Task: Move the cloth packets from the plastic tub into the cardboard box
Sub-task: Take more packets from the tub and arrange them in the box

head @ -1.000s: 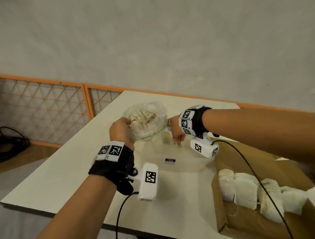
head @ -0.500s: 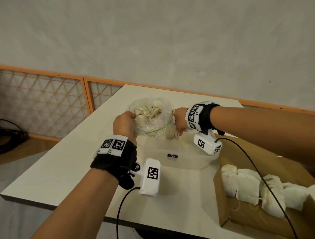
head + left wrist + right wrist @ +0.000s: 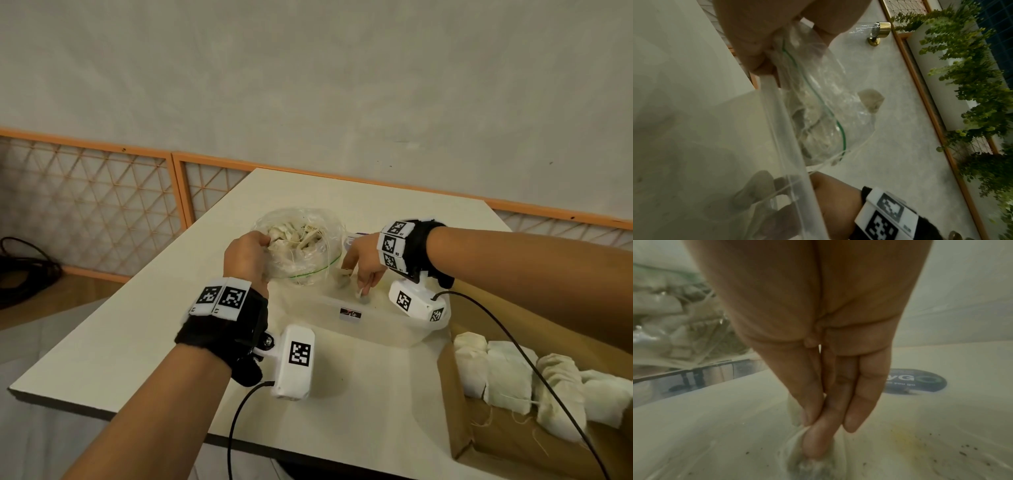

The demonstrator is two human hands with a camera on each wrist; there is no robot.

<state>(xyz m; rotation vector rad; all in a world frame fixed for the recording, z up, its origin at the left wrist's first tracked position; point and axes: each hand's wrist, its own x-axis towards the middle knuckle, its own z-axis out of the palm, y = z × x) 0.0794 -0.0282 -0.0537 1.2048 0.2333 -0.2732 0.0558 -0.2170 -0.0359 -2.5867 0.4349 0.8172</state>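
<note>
My left hand [image 3: 263, 244] grips a clear plastic bag [image 3: 303, 246] full of small cloth packets and holds it over the far left end of the translucent plastic tub [image 3: 376, 334]. In the left wrist view the left hand [image 3: 777, 48] clutches the bag [image 3: 818, 105] by its top, above the tub rim [image 3: 787, 146]. My right hand [image 3: 361, 291] reaches down into the tub. Seen from the right wrist, the right hand [image 3: 812, 426] pinches a small cloth packet [image 3: 813, 465] lying on the tub floor. The cardboard box [image 3: 455, 435] at the right holds several white cloth packets [image 3: 507, 373].
The tub stands mid-table on a pale table [image 3: 137, 329], with the box just right of it at the near corner. A blue round sticker [image 3: 920, 381] shows on the tub beyond my fingers. A lattice railing [image 3: 85, 205] and black cables [image 3: 24, 263] lie left of the table.
My right hand has dropped from beside the bag into the tub and now pinches a packet on its floor. The left hand still holds the bag in about the same place.
</note>
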